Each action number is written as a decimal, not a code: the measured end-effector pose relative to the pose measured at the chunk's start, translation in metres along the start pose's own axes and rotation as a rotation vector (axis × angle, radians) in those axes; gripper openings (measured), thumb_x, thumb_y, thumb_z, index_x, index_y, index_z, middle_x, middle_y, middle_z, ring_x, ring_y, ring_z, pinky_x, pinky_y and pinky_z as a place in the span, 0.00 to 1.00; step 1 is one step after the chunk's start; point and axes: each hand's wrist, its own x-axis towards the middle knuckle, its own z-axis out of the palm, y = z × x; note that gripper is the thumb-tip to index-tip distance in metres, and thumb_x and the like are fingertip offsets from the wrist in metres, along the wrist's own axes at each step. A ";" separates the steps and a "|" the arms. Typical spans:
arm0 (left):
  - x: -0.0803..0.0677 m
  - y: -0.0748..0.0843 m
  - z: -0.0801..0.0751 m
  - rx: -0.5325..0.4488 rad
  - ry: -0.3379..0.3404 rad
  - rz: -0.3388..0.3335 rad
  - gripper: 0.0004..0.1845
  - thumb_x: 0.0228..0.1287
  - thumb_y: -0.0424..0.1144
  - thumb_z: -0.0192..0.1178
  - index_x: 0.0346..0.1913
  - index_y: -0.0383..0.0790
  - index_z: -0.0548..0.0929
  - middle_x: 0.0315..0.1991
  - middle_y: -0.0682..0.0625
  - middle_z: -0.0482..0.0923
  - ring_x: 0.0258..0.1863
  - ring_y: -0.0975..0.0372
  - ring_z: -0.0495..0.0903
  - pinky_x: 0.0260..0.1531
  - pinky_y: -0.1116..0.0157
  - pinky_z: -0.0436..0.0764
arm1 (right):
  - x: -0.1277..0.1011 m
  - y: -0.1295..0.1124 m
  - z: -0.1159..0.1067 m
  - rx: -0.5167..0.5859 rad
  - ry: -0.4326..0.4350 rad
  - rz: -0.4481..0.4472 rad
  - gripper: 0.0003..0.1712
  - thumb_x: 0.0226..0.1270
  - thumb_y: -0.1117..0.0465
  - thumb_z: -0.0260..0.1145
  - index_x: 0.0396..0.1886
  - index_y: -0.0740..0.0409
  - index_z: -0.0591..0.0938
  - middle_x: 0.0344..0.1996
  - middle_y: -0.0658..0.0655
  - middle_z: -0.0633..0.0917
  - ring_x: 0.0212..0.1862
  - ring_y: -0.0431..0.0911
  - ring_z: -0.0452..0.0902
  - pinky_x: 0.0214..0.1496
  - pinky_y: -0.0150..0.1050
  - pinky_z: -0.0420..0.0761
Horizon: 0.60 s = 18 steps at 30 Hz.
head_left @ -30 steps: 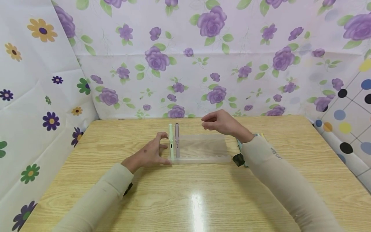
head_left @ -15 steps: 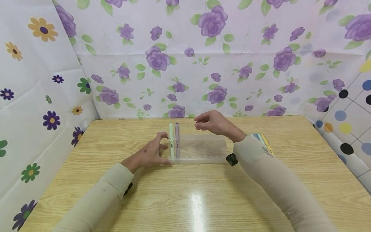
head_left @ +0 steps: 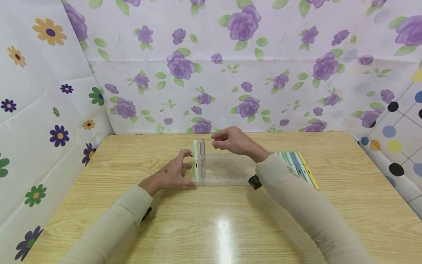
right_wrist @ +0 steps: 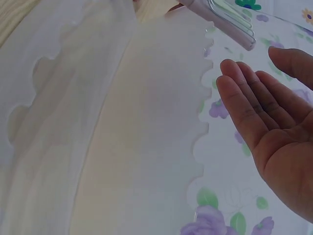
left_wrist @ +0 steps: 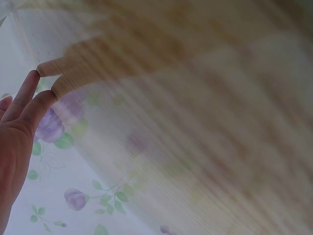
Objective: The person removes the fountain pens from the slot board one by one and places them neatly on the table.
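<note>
A clear plastic pen rack with scalloped notches stands on the table. Two capped pens stand upright at its left end, one pale green and one mauve. My left hand holds the rack's left end, thumb at the front base and fingers spread behind. In the left wrist view, two fingertips touch the translucent panel. My right hand hovers above and behind the rack, just right of the mauve pen. Its fingers lie straight together with the thumb apart, holding nothing, as the right wrist view shows.
Several pens lie side by side on the table to the right, green, blue and yellow, partly hidden by my right sleeve. A floral cloth hangs behind the wooden table.
My right hand has moved left along the rack toward the upright pens, uncovering more of the pens lying at the right. My left hand and both standing pens have stayed put.
</note>
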 end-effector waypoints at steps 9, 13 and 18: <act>0.001 -0.001 0.000 -0.007 -0.002 -0.010 0.53 0.47 0.41 0.81 0.68 0.50 0.52 0.76 0.40 0.51 0.66 0.45 0.71 0.67 0.43 0.65 | 0.007 -0.006 0.009 -0.014 -0.025 -0.007 0.22 0.75 0.60 0.62 0.64 0.63 0.78 0.49 0.62 0.87 0.49 0.52 0.85 0.53 0.47 0.83; 0.001 -0.001 0.000 -0.009 -0.001 -0.005 0.53 0.47 0.42 0.81 0.69 0.50 0.52 0.75 0.41 0.52 0.66 0.46 0.72 0.67 0.44 0.64 | 0.009 -0.007 0.012 -0.016 -0.037 -0.029 0.22 0.75 0.61 0.62 0.65 0.62 0.77 0.50 0.62 0.86 0.52 0.56 0.83 0.54 0.48 0.82; 0.001 -0.001 0.000 -0.009 0.000 0.000 0.53 0.47 0.41 0.81 0.69 0.50 0.52 0.75 0.41 0.53 0.66 0.45 0.72 0.67 0.44 0.65 | 0.011 -0.007 0.016 -0.013 -0.047 -0.041 0.22 0.75 0.61 0.62 0.65 0.62 0.78 0.51 0.63 0.86 0.53 0.59 0.83 0.55 0.49 0.82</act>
